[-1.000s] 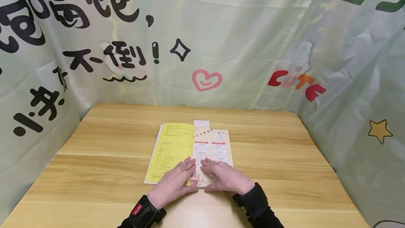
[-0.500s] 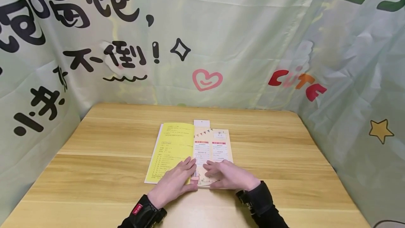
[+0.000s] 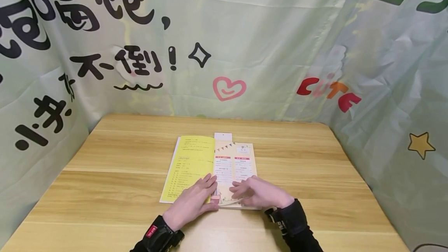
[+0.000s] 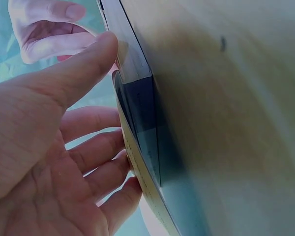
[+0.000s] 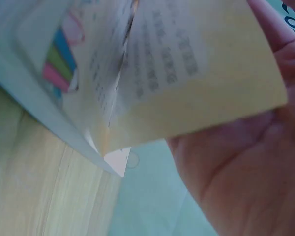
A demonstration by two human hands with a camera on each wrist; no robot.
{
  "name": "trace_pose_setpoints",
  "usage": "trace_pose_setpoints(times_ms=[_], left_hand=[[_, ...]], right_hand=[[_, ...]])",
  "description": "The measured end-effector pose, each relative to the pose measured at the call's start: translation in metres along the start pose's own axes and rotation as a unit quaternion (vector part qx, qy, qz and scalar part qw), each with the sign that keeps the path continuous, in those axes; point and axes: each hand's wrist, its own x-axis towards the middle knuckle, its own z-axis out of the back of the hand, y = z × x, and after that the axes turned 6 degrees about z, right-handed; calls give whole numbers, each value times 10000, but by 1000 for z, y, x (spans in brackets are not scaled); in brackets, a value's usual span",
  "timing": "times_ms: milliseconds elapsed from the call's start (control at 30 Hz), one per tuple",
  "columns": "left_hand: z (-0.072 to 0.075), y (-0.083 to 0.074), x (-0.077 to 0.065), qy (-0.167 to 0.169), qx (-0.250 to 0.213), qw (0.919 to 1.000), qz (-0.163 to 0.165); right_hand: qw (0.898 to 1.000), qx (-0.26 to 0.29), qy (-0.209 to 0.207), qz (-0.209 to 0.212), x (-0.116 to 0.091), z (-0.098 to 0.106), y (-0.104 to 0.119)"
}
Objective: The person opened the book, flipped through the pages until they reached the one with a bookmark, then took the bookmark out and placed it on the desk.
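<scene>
An open book lies on the table, its yellow left page (image 3: 192, 151) printed with small text and its beige right page (image 3: 225, 166) with red-headed columns. My left hand (image 3: 190, 201) rests with extended fingers on the yellow page near the spine; in the left wrist view its thumb (image 4: 91, 64) reaches the lower edge of the page block (image 4: 130, 44). At the lower right corner, my right hand (image 3: 266, 193) has curled fingers holding a raised page. Close up, that lifted page (image 5: 226, 98) stands away from the leaves beneath and covers most of the right fingers.
A white card (image 3: 223, 137) sticks out beyond the book's top edge. The wooden table (image 3: 315, 166) extends around the book, with a printed cloth (image 3: 266, 30) hanging behind it and at both sides. A dark cable (image 3: 430, 246) shows at the lower right.
My right hand has shifted rightward from the middle of the beige page to its lower right corner, and its fingers have curled as a page edge lifts. The left hand has stayed in place.
</scene>
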Motion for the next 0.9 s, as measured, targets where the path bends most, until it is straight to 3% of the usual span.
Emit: trace_pose_setpoints(times_ms=[167, 567, 900], left_hand=[[1, -1, 0, -38, 14, 10000, -48], [0, 0, 0, -143, 133, 9997, -174], [-2, 1, -1, -165, 92, 9996, -224]], right_hand=[[9994, 272, -35, -232, -4, 5, 1], [9990, 402, -169, -119, -9, 11, -6], [9974, 377, -369, -496, -14, 13, -10]])
